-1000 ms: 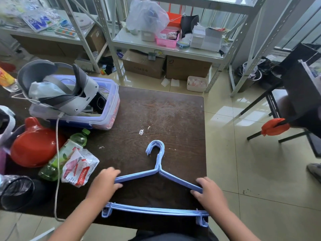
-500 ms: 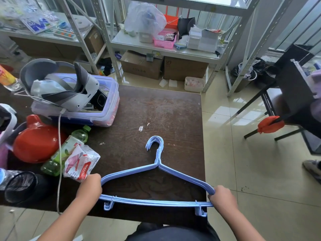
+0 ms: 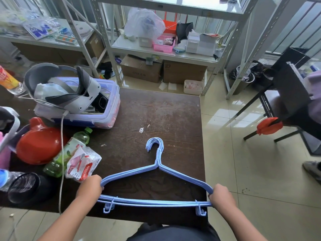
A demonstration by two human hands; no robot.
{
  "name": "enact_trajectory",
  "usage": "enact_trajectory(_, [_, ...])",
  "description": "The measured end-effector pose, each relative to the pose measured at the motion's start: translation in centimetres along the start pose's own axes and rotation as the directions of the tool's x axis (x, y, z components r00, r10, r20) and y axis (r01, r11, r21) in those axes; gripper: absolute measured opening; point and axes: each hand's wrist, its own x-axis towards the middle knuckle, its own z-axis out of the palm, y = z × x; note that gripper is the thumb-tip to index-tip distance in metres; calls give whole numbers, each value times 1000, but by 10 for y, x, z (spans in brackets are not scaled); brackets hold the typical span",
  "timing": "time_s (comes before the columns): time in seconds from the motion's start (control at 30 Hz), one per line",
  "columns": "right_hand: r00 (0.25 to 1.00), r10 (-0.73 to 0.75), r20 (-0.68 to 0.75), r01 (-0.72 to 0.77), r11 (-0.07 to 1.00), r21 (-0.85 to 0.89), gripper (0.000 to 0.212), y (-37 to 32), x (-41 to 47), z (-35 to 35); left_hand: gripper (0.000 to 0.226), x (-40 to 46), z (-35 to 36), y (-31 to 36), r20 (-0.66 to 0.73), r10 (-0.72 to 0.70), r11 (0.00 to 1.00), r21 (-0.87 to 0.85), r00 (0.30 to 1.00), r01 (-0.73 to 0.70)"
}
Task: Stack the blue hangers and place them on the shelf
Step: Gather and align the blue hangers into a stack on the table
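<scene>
we see the blue hangers (image 3: 157,171) gathered in one stack over the near edge of the dark wooden table (image 3: 173,110), hooks bunched together and pointing away from us toward the shelf (image 3: 163,53). left hand (image 3: 90,187) is closed round the left shoulder corner of the stack; right hand (image 3: 219,194) is closed round the right corner. the stack spans between the two fists, bottom bars running fist to fist, small clips hanging below. whether the hangers rest on the wood or ride just above it, we cannot tell. a crumpled packet (image 3: 81,164) and a green bottle (image 3: 69,152) lie just beside the left fist.
</scene>
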Motion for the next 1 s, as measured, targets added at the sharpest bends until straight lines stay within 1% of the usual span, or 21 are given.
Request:
enact_trajectory(0.1, [994,57,94,-67,992,103,15,4,2,-4,23,-2,-8,-3,52,-15,1000,8,999,15])
enact_trajectory(0.17, [983,77,169,-106,979,173,20,8,2,-6,30,-6,-13,-4,110,-90,996,16,990,88])
enact_trajectory(0.27, [961,98,258,-173,941,289,25,17,1,-9,30,-4,-8,-4,267,-199,963,-123,943,238])
enact_trajectory(0.3, [956,98,276,-184,935,303,26,19,1,-9,30,-5,-7,-3,316,-211,952,-146,925,268])
enact_trajectory(0.33, [954,95,283,-184,934,305,26,19,0,-9,29,-5,-5,-2,327,-209,953,-144,922,267])
enact_trajectory(0.5, [968,86,234,-147,956,256,19,12,4,-4,31,-6,-15,6,275,-176,979,-53,945,198])
enact_trajectory(0.63, [968,82,236,-145,954,264,18,11,3,-5,35,-5,-17,7,245,-148,989,34,958,144])
enact_trajectory(0.77, [970,83,227,-144,952,268,21,12,-1,-6,36,-6,-18,8,259,-191,982,41,947,186])
enact_trajectory(0.87, [969,86,232,-147,955,259,22,10,-4,-8,36,-7,-17,7,176,-92,993,83,980,78])
enact_trajectory(1.0, [968,102,228,-159,955,251,23,7,-4,-7,28,-1,-12,9,127,-56,992,119,990,41])
